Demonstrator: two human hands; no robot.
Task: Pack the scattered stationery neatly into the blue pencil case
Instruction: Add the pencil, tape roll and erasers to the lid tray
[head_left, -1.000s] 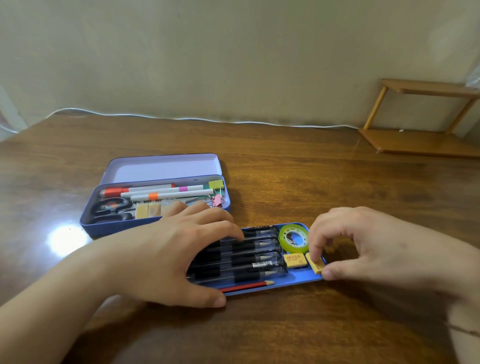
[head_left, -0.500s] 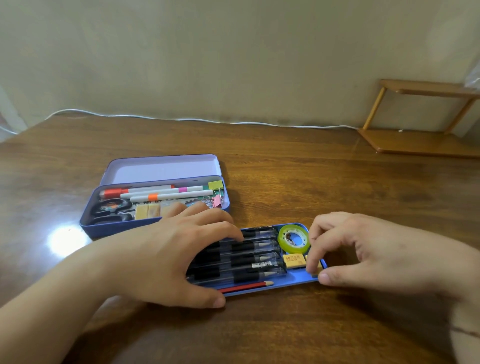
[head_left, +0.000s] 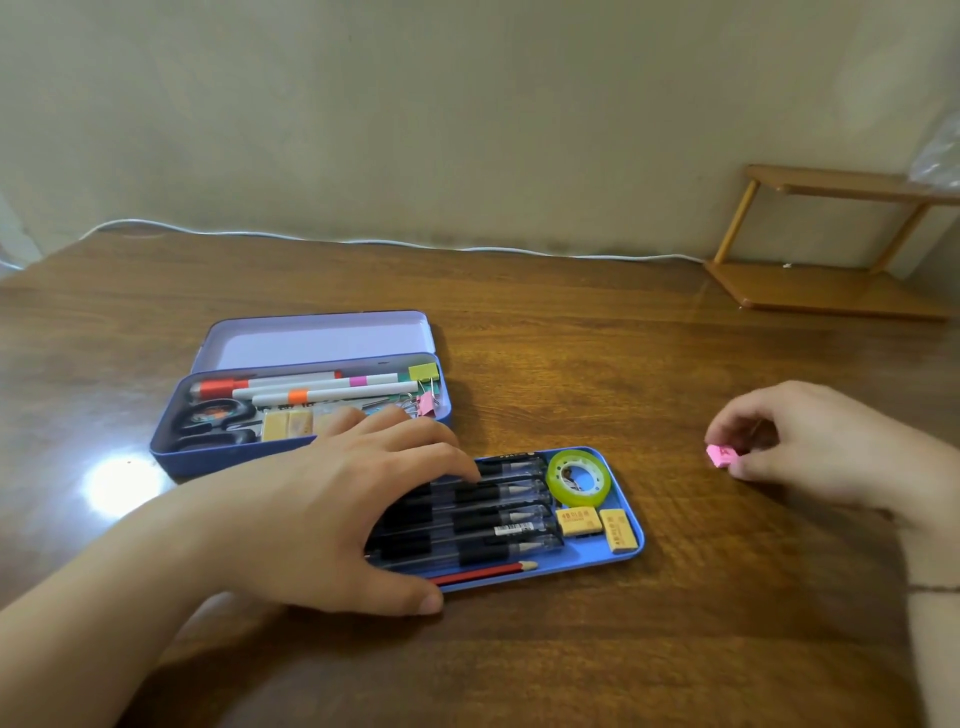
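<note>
A shallow blue tray (head_left: 631, 552) lies near me on the wooden table. In it are several black pens (head_left: 498, 512), a red pencil (head_left: 483, 571), a green tape roll (head_left: 578, 478) and two yellow erasers (head_left: 578, 521). My left hand (head_left: 343, 509) rests flat on the pens, thumb at the tray's front edge. To the right of the tray, my right hand (head_left: 810, 447) pinches a small pink eraser (head_left: 721, 455) between thumb and fingers. Behind the tray stands the blue pencil case (head_left: 218, 457), open, holding markers, scissors, clips and erasers.
A white cable (head_left: 363, 241) runs along the wall at the table's back edge. A small wooden shelf (head_left: 831, 280) stands at the back right. Bare tabletop lies between the tray and my right hand.
My right hand left the yellow eraser in the tray's right end, moved away to the right, and now pinches a pink eraser. My left hand has stayed on the pens.
</note>
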